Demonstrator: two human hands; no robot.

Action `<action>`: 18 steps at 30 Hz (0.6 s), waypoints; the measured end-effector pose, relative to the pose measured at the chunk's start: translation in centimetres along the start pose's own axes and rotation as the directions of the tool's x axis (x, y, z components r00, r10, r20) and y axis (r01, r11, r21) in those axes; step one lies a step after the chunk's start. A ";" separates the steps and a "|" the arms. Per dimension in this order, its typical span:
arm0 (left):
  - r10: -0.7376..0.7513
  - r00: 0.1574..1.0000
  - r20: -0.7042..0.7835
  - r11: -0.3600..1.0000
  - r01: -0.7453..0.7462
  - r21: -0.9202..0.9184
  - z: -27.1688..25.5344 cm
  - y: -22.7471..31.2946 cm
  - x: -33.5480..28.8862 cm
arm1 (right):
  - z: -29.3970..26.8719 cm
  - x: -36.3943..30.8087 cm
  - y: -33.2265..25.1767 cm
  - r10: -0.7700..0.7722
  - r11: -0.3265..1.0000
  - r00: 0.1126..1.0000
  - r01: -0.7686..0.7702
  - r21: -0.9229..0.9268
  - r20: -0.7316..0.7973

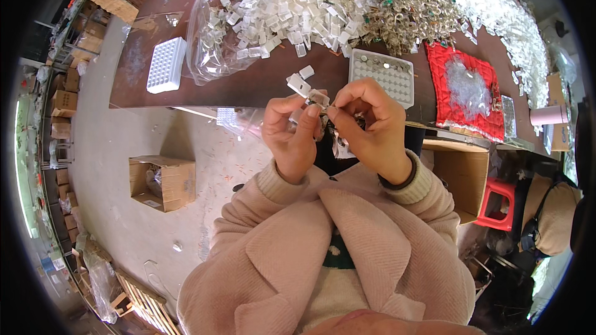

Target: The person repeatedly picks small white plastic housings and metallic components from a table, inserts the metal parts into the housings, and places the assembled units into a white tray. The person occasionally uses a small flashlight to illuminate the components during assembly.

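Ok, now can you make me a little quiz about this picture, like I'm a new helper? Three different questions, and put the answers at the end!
1. What colour is the cloth under the heap of clear bits?

2. True or false: the left hand and right hand are close together, with small pieces by their fingertips.

3. Which stands on the floor, to the person's left?
A) the cloth
B) an open box
C) the tray

Key:
1. Red
2. True
3. B
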State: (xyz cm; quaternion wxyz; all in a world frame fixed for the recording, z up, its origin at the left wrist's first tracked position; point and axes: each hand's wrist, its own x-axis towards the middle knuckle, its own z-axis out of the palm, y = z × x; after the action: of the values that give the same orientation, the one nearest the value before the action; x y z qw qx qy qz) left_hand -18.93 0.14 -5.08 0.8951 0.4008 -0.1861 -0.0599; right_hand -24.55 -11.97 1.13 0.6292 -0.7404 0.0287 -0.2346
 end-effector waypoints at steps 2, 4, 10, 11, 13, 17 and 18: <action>0.005 1.000 0.005 1.000 -0.005 0.012 -0.1 0.0 0.0 | -0.4 0.3 0.2 0.057 0.994 0.998 -0.058 0.093 0.019; -0.007 1.000 0.001 1.000 0.007 -0.002 -0.1 0.0 -0.1 | -0.7 0.4 0.4 0.188 0.944 0.980 -0.199 0.263 0.068; -0.146 0.989 0.003 0.968 0.143 -0.206 -0.5 -0.2 -0.1 | -0.1 -0.2 1.0 0.181 0.939 0.976 -0.209 0.273 0.125; -0.157 0.988 0.009 0.968 0.156 -0.196 -0.5 -0.2 -0.2 | -0.1 -0.5 1.1 0.091 0.987 0.993 -0.100 0.126 0.075; -0.181 0.983 0.016 0.968 0.181 -0.176 -0.5 -0.4 -0.4 | -0.2 -1.0 1.2 -0.117 0.973 0.992 0.123 -0.198 0.041; -0.265 0.964 0.010 0.960 0.265 -0.089 -0.5 -1.2 -1.0 | -0.5 -2.2 1.3 -0.160 0.909 0.987 0.149 -0.388 0.004; -0.308 0.951 0.008 0.947 0.308 -0.087 -0.5 -1.5 -1.1 | -0.8 -2.4 1.5 -0.172 0.889 0.985 0.158 -0.430 0.006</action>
State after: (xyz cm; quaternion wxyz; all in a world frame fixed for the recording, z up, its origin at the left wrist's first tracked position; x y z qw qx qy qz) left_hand -19.71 -0.22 -6.76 0.8919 0.3857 -0.1159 -0.2057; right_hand -26.66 -12.21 -0.93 0.4284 -0.8563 0.0266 -0.2872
